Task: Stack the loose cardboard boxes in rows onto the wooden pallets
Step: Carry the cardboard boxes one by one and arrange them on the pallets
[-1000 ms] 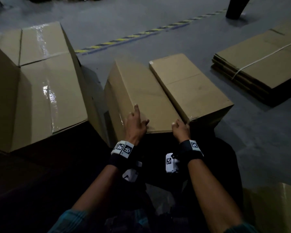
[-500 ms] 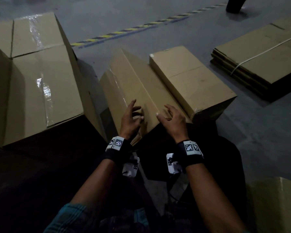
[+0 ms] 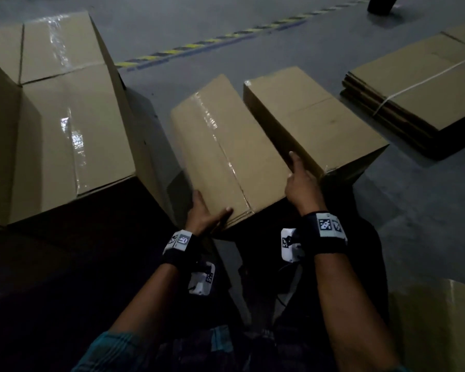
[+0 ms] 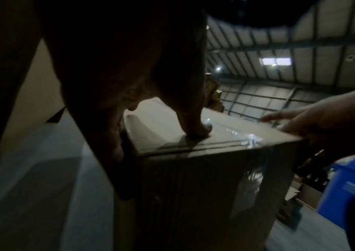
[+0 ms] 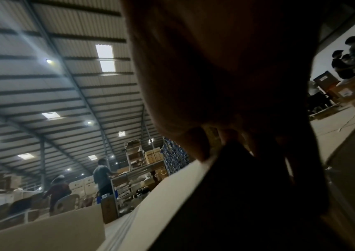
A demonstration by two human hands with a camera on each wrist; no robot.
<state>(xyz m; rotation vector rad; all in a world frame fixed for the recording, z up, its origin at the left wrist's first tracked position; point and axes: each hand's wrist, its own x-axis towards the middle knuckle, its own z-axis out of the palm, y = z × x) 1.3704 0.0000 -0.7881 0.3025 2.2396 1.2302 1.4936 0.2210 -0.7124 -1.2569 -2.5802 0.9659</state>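
Observation:
A taped cardboard box (image 3: 226, 146) lies in the middle of the floor with its taped seam facing up. My left hand (image 3: 203, 213) grips its near left corner, thumb pressed on top and fingers down the left side. In the left wrist view that thumb (image 4: 196, 130) rests on the box (image 4: 204, 178) near the tape. My right hand (image 3: 301, 181) grips the near right edge, thumb lying along the top and fingers down the right side. The right wrist view shows the right hand (image 5: 226, 84) curled over the box edge (image 5: 161, 195). No pallet is in view.
A second box (image 3: 312, 116) lies tight against the held box's right side. A large taped box (image 3: 59, 116) stands at the left. A tied bundle of flattened cardboard (image 3: 419, 87) lies far right, another box (image 3: 440, 323) near right. Striped floor tape (image 3: 212, 41) crosses behind.
The middle box was tipped over onto another face, so its taped seam now faces up. Both hands slid from its top face out to the near left corner and right edge.

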